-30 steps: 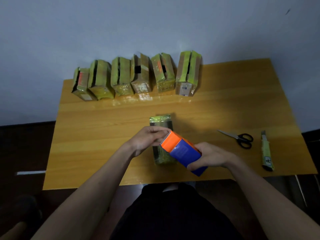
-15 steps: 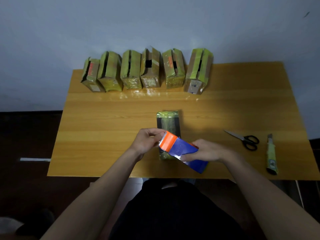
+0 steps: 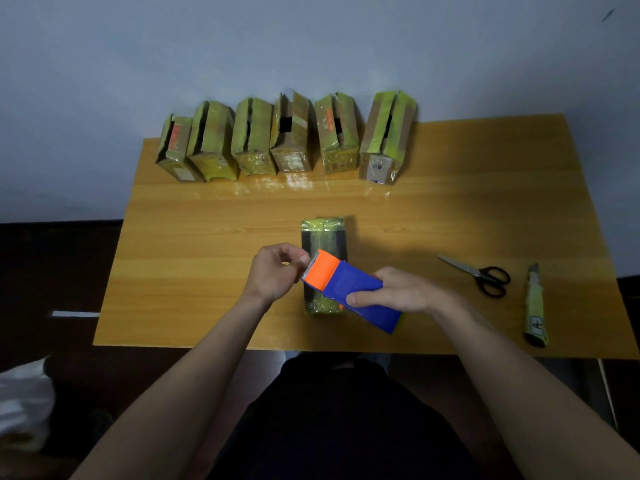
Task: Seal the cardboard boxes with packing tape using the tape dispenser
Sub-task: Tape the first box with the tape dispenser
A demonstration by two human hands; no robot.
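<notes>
Orange-and-blue tool: the tape dispenser [image 3: 349, 291], orange at its toothed end and blue along the body, is held tilted above the near box.
Right hand: the right hand [image 3: 403, 292] wraps its fingers round the blue body, thumb on the near side.
Left hand: the left hand [image 3: 275, 273] has curled fingertips at the toothed orange edge, seemingly pinching the tape's loose end; the tape itself is too faint to make out.
Near box: the cardboard box [image 3: 323, 244] lies on the tabletop [image 3: 207, 244] under both hands, wrapped in glossy yellow-green tape with a dark band, its top flaps meeting along a centre seam.
Risk: fingertips sit close to the serrated cutter and could get nicked; a loose end could also fold and stick to itself, or land crooked off the seam.
Back row: six boxes [image 3: 291, 136] stand along the far edge, top slits open.
Aside: scissors [image 3: 479, 273] and a utility knife [image 3: 535, 304] lie to the right.
</notes>
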